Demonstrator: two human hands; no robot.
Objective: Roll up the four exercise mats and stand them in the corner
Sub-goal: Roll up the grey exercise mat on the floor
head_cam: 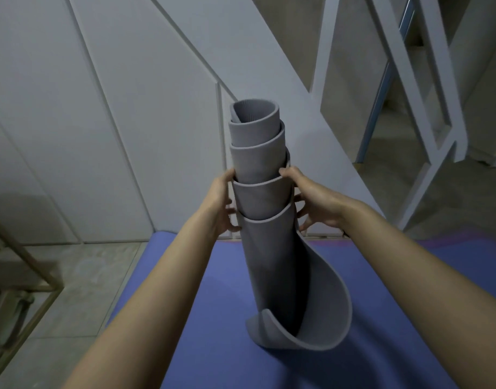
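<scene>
Pale floor tiles [81, 276] lie at far left. The left hand [220, 203] clasps the left side of a grey mat [266, 248], its grip curled round the roll. The mat stands upright on a blue mat [207, 318], loosely rolled, its layers telescoped upward and its outer flap open below. The right hand [318, 206] has its grip on the mat's right side, thumb in front.

Wall [101, 108] close behind grey roll [269, 262] — white frame [409, 94] crowds right; blue mat [213, 304] bare beside base.
</scene>
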